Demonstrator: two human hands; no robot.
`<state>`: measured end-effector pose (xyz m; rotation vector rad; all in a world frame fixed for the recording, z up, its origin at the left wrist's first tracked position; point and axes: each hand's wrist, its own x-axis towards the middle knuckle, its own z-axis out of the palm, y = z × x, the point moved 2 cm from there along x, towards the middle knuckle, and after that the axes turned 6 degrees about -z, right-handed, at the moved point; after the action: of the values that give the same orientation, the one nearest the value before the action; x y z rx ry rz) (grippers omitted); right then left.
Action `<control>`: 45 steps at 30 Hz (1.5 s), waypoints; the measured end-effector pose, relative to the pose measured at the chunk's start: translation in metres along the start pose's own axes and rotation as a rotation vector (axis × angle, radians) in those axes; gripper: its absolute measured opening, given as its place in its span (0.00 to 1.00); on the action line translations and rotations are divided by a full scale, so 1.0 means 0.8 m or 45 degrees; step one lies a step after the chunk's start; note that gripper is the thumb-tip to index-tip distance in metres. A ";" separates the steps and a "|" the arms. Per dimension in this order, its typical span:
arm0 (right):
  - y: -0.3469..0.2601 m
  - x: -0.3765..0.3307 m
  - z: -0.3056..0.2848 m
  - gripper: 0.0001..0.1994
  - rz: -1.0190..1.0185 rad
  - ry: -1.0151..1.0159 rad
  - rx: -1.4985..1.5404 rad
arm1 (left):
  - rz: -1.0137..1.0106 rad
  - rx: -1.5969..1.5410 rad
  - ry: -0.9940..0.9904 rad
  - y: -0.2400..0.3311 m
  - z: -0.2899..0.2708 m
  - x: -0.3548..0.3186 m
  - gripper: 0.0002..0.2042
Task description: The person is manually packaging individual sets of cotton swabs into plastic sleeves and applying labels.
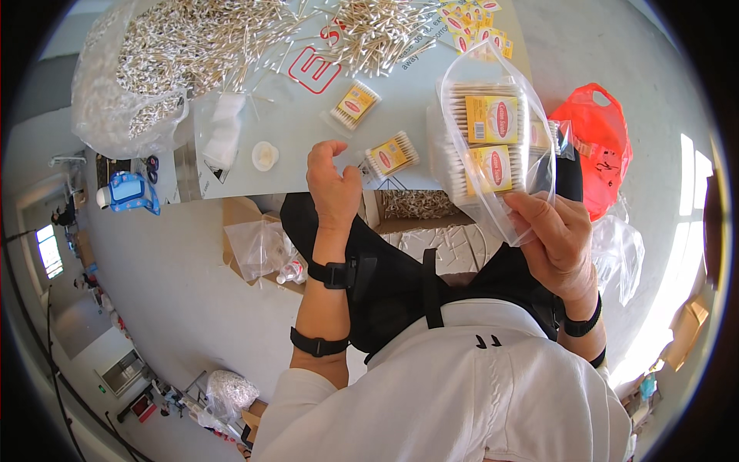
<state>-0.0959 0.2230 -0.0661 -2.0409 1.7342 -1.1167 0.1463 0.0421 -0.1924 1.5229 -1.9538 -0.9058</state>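
My right hand (560, 245) pinches the lower edge of a clear plastic bag (504, 65) at the table's right front. Inside the bag, packs of cotton swabs (493, 127) with yellow labels are stacked. My left hand (332, 185) is raised near the front edge, its fingers bent and thumb and forefinger apart, with nothing seen between them. Just right of it lies a small pack of cotton swabs (391, 156) with a yellow label. Another labelled pack (354, 105) rests farther back, partly in a clear sleeve.
Loose cotton swabs (377, 31) are heaped at the back, and a big clear bag (115, 127) of them stands left. Yellow cards (477, 23), a small white round dish (265, 156) and clear sleeves (225, 127) lie about. A red bag (604, 154) hangs right; an open carton (416, 208) stands below the edge.
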 end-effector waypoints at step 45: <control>-0.002 0.001 0.001 0.16 -0.002 0.011 -0.006 | 0.292 0.254 -0.964 0.029 0.069 0.063 0.23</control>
<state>-0.0945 0.2226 -0.0653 -2.0437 1.7412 -1.1244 0.0789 0.0081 -0.2120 1.0892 -2.7465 -1.3456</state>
